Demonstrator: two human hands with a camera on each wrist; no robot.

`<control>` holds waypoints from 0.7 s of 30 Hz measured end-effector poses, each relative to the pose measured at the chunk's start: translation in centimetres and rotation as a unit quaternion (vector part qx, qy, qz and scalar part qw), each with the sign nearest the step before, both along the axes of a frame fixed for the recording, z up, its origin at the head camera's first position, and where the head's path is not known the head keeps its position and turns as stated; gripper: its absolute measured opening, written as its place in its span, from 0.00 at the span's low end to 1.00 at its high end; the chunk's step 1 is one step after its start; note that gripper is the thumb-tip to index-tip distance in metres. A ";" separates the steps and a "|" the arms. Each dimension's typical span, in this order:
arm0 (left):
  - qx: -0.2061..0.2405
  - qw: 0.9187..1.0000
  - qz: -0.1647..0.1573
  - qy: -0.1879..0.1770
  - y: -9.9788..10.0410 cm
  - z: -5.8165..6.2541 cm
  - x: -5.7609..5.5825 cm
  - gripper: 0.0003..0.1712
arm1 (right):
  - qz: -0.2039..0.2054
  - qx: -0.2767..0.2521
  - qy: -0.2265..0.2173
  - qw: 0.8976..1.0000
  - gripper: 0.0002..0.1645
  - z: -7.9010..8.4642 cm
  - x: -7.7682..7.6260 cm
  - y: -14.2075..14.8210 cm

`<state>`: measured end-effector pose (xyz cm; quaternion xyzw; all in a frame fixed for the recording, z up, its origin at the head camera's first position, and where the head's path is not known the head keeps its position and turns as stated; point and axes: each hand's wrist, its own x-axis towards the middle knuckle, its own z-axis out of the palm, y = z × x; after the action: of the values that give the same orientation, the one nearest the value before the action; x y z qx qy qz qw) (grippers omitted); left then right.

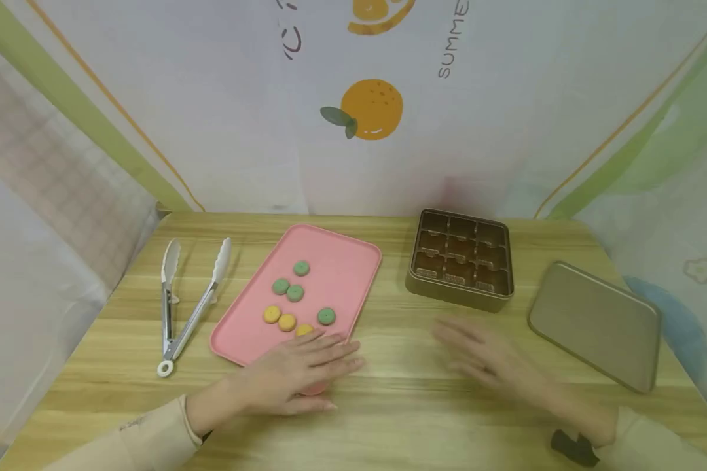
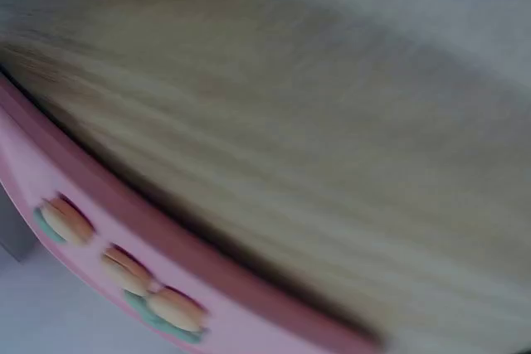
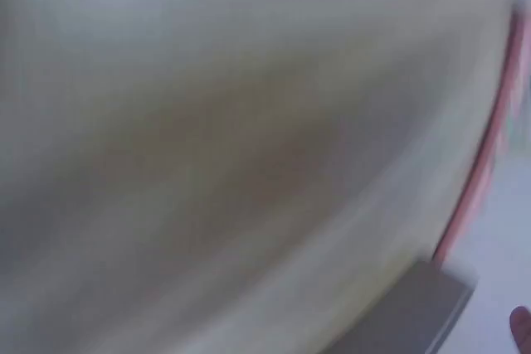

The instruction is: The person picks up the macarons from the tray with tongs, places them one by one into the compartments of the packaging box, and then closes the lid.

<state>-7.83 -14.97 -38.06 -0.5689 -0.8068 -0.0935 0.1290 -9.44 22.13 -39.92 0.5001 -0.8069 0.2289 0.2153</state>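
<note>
In the head view my left hand [image 1: 289, 374] lies palm down over the near right corner of the pink tray [image 1: 336, 255], fingers straight. Whether it touches the tray cannot be told. On the tray sit several green round cookie-like pieces [image 1: 301, 268] and yellow ones [image 1: 272, 314], one yellow partly behind my fingers. My right hand [image 1: 491, 360], blurred, hovers with outstretched fingers, holding nothing visible. It is nearest the brown metal tin [image 1: 459, 297], which holds a divided insert [image 1: 461, 248]. The left wrist view shows the tray rim [image 2: 199, 242] and yellow pieces [image 2: 176, 311] edge-on.
Silver tongs [image 1: 191, 327] with white tips lie spread at the left of the wooden table [image 1: 400, 418]. A flat metal lid [image 1: 598, 327] lies to the right of the tin. A white printed cloth [image 1: 241, 118] hangs along the back.
</note>
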 end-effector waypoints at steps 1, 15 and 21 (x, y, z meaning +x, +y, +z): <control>0.035 0.999 0.032 -0.010 -0.5 0.0 -0.1 0.36 | -0.037 -0.043 -0.013 0.998 0.27 0.2 -0.9 0.6; 0.343 0.711 0.557 -0.258 -13.0 0.5 -1.7 0.45 | -0.370 -0.146 -0.269 0.877 0.31 2.3 -8.9 6.7; 0.278 0.677 0.623 -0.276 -15.1 -0.5 -2.7 0.46 | -0.392 -0.112 -0.318 0.856 0.36 1.8 -10.1 6.6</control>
<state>-10.55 -30.12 -38.57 0.1788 -0.9103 -0.3644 0.0813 -19.52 28.72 -38.14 0.0149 -0.9297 0.3608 0.0733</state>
